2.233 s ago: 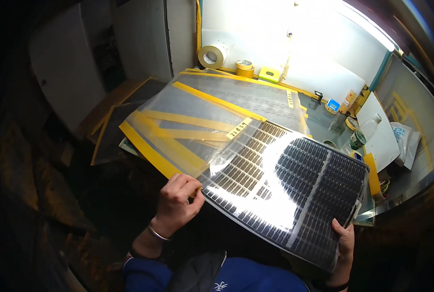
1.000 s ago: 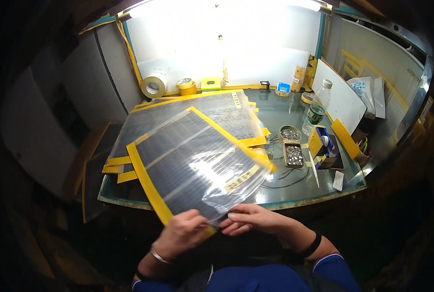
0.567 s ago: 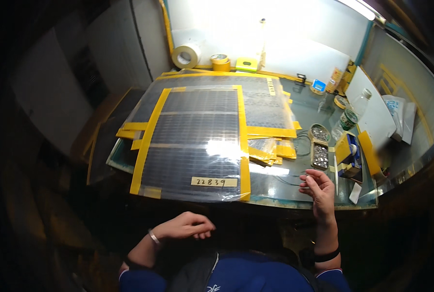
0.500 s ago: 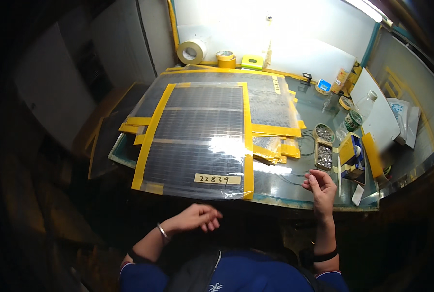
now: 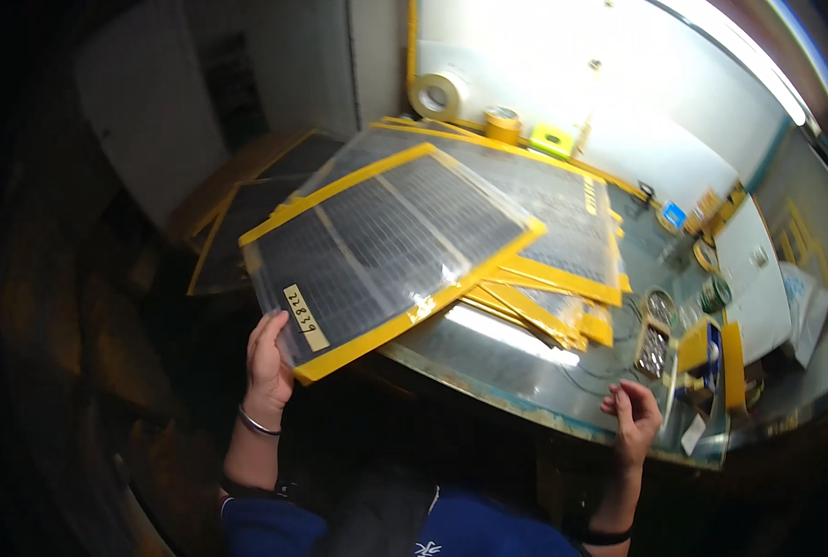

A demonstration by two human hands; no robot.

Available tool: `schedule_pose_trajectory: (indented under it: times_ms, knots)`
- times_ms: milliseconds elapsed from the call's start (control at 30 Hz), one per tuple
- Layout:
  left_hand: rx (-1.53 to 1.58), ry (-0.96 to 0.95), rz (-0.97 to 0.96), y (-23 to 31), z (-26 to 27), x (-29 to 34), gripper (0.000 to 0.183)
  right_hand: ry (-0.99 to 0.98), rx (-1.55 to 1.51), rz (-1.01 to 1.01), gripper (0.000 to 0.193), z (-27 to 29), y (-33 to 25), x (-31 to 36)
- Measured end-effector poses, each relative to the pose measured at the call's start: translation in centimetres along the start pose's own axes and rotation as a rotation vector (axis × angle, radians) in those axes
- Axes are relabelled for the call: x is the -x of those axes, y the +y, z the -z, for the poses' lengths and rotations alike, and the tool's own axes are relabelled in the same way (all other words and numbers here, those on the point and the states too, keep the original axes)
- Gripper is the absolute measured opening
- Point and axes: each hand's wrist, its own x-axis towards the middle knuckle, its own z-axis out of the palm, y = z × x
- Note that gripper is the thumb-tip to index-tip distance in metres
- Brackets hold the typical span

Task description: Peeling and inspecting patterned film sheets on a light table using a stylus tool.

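My left hand [image 5: 268, 360] is closed on the near-left corner of a dark film sheet [image 5: 377, 243] in a clear cover with yellow tape edges. A pale handwritten label [image 5: 305, 317] sits close to that hand's fingers. The sheet is turned at a slant, its far part over a stack of similar taped sheets [image 5: 562, 223]. Above the near right edge of the glass-topped table [image 5: 488, 362] is my right hand [image 5: 639, 415], fingers curled toward the thumb. Whatever may be between those fingertips is too small to make out.
Beyond my right hand stand small containers of metal bits [image 5: 653, 348], a yellow and blue box [image 5: 700, 353] and a green-labelled jar [image 5: 714, 294]. Tape rolls [image 5: 439, 97] line the back wall. More dark sheets [image 5: 233, 232] lie at the left.
My left hand has taken hold of the labelled sheet's near corner, and the sheet has swung round to the left. The view has turned; my right hand stays near the table's right edge.
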Motion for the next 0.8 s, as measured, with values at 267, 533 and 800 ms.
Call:
schedule_pose_trajectory:
  times_ms: [267,533,800]
  knots:
    - [-0.28,-0.001,-0.037,-0.2,2.9,0.1,0.027,0.033,0.047,0.009,0.014,0.1,0.9,-0.1]
    - [-0.572,0.194,-0.645,3.3,7.8,-7.9,0.026,0.056,0.116,0.005,0.014,0.3,0.9,-0.3]
    - [-0.318,0.588,-0.861,9.2,12.6,-17.7,0.031,0.094,0.201,0.041,0.014,0.9,2.1,-0.8]
